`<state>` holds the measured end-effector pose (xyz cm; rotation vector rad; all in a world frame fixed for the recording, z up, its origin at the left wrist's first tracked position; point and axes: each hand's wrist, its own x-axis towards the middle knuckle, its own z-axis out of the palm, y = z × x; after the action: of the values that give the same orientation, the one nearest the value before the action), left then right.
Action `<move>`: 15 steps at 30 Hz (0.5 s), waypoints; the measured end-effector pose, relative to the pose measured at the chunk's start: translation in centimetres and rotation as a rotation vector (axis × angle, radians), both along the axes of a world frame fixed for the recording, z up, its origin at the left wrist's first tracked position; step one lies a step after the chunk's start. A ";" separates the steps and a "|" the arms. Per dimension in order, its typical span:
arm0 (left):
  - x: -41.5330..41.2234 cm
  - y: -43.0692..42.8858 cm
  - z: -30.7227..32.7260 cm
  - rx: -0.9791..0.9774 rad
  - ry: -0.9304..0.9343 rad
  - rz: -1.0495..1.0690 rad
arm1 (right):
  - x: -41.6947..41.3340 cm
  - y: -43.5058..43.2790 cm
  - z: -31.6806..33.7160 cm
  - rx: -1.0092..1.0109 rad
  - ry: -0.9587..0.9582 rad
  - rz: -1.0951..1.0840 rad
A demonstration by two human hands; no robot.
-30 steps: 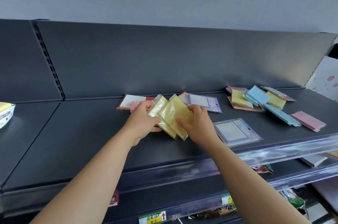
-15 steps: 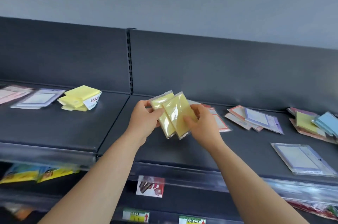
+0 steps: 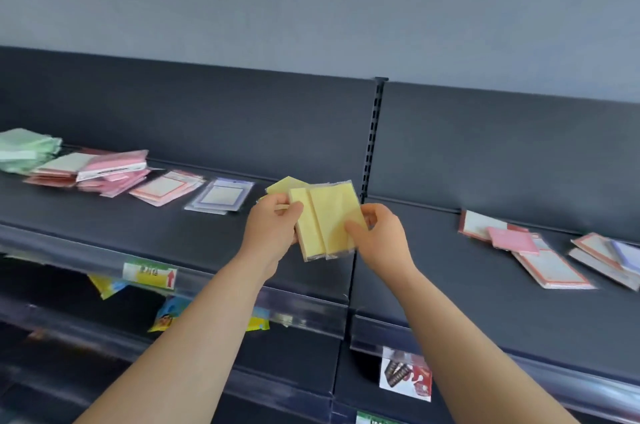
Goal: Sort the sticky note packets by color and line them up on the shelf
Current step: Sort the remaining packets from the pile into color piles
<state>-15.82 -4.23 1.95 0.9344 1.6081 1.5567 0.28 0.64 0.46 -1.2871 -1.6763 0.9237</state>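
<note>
Both hands hold a small fan of yellow sticky note packets [image 3: 325,221] in clear wrap, lifted above the dark shelf [image 3: 194,233]. My left hand [image 3: 272,227] grips their left edge and my right hand [image 3: 379,236] pinches the right edge with thumb on top. Just behind them another yellow packet [image 3: 282,185] lies on the shelf, mostly hidden. Further left on the shelf lie a purple-bordered packet [image 3: 221,196], an orange-bordered one [image 3: 164,187], a pink pile [image 3: 110,172] and a green pile [image 3: 26,149].
Right of the slotted upright [image 3: 372,143], the neighbouring shelf section carries loose pink [image 3: 512,240], orange-bordered [image 3: 550,271] and purple [image 3: 627,252] packets. A clear price rail [image 3: 149,276] runs along the shelf's front edge. Snack packs sit on lower shelves.
The view has swung left along the shelf. Both hands carried the yellow packets leftward to the sorted piles; the grip is unchanged.
</note>
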 end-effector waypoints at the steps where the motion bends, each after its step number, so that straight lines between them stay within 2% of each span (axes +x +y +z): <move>1: -1.2 0.0 0.1 -0.007 0.002 0.004 | -1.2 -0.1 0.1 -0.005 0.009 -0.002; 6: -5.3 0.6 0.6 -0.050 0.109 -0.028 | -5.6 0.0 0.2 -0.041 0.065 -0.048; 12: -7.3 2.2 1.6 -0.105 0.198 -0.193 | -7.7 1.5 0.8 -0.063 0.084 -0.075; 15: -8.0 3.7 1.4 -0.083 0.268 -0.154 | -8.5 3.0 1.2 -0.068 0.058 -0.058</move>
<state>-23.84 -0.52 3.39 1.2319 1.7228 1.2926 -8.22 3.64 1.62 -1.3345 -1.5670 0.9820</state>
